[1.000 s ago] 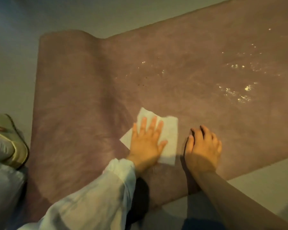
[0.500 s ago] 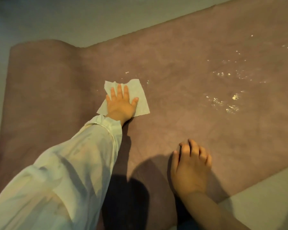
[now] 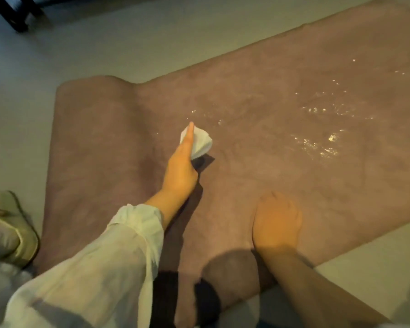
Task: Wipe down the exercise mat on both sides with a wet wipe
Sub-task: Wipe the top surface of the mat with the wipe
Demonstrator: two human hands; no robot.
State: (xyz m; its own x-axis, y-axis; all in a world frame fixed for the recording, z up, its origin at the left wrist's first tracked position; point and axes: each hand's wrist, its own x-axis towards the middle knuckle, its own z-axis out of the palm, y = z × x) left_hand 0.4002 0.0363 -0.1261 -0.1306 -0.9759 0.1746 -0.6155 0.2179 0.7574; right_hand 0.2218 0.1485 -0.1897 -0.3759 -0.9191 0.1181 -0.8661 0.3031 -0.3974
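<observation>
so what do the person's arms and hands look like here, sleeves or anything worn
The left arm wears a loose, thin, off-white sleeve gathered at a cuff just above the wrist, leaving the left hand bare. The right forearm is bare with no sleeve in view, and the right hand is bare too. No gloves, watch or rings are visible, though the picture is soft.

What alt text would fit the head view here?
A person's left hand holds a bunched white wipe over a mauve mat on a grey floor, while the right hand rests on the mat. Wet patches glisten to the right; the mat's left end humps up beside a pale shoe.
</observation>
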